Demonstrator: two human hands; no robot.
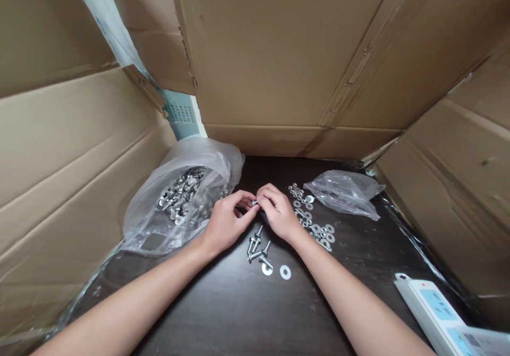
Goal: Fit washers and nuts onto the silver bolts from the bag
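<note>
My left hand (232, 217) and my right hand (275, 210) meet above the dark table, fingertips pinched together around a small bolt (254, 202). Most of that bolt is hidden behind the fingers. Below the hands lies a small group of bolts (255, 244), with one flat washer (285, 272) beside it and another partly under a bolt. Right of my right hand, loose nuts (295, 190), flat washers (329, 229) and more bolts are spread out, partly covered by my wrist. Left of my left hand, an open plastic bag (147, 207) holds many assembled-looking metal fasteners (181, 194).
A crumpled clear plastic bag (346, 188) lies at the back right. At the lower right is a white power strip (432, 305) with blue socket faces. Cardboard walls (279, 53) enclose the table (223, 313) at the back and both sides.
</note>
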